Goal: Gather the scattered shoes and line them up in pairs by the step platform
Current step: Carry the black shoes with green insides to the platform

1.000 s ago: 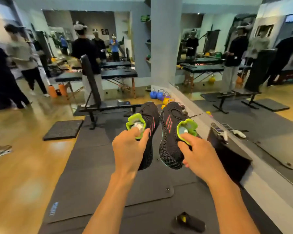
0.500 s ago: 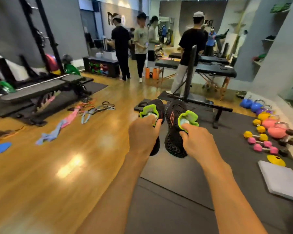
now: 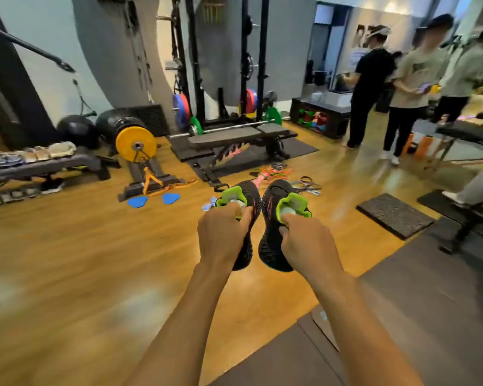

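The person is holding two black shoes with lime-green collars in mid-air at the centre of the frame, one per hand. The left hand (image 3: 221, 235) is pinching the collar of the left shoe (image 3: 250, 193), and the right hand (image 3: 307, 240) is gripping the collar of the right shoe (image 3: 271, 218). Both shoes are hanging toe-down, side by side, almost touching.

Bare wooden floor (image 3: 81, 260) is spreading wide through the left and lower left. The edge of a dark mat (image 3: 416, 316) is cutting diagonally across the lower right, and one small square mat (image 3: 393, 215) is lying apart at centre right. Past the shoes, two blue sliders (image 3: 137, 202) are lying near one yellow weight plate (image 3: 135, 142), and one flat bench (image 3: 234, 136) is standing in front of the rack. Three people (image 3: 371, 93) are standing at the upper right. A low dark platform (image 3: 53, 165) is sitting at the left edge – the items on it are too blurred to count.
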{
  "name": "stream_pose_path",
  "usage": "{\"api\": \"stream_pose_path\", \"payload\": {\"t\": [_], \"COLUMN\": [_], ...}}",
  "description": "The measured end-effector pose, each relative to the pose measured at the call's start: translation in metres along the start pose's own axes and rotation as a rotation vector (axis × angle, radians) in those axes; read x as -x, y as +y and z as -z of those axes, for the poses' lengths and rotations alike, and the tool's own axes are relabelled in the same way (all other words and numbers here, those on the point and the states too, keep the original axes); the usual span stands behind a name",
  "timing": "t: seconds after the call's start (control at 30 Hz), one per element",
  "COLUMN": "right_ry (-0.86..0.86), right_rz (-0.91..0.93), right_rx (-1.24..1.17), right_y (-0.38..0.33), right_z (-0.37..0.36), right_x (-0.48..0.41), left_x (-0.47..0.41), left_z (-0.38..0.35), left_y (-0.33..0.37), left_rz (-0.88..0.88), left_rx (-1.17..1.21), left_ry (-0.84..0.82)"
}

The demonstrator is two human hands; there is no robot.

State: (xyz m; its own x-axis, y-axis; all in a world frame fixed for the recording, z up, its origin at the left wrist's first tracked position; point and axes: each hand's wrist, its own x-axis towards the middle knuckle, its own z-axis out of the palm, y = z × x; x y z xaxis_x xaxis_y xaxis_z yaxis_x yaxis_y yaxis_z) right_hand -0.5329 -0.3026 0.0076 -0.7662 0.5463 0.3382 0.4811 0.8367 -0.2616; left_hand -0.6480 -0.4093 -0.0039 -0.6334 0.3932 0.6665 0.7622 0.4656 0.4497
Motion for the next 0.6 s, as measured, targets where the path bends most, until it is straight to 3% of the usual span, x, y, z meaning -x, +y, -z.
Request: {"api": "stream_pose_path", "payload": {"t": [0.37, 0.6], "right_ry": [-0.211, -0.254], "right_rz": [0.393, 0.563], "right_rx": [-0.085, -0.128], "right_y": [-0.156, -0.289], "right_z": [-0.120, -0.197], "right_x": [-0.182, -0.268], "left_x": [-0.098, -0.147], "left_z": [0.027, 0.048], "left_y": [-0.185, -0.334], "left_rz": [0.404, 0.533], "left_rx": [-0.349, -0.486], "left_ry": [0.118, 0.238]}}
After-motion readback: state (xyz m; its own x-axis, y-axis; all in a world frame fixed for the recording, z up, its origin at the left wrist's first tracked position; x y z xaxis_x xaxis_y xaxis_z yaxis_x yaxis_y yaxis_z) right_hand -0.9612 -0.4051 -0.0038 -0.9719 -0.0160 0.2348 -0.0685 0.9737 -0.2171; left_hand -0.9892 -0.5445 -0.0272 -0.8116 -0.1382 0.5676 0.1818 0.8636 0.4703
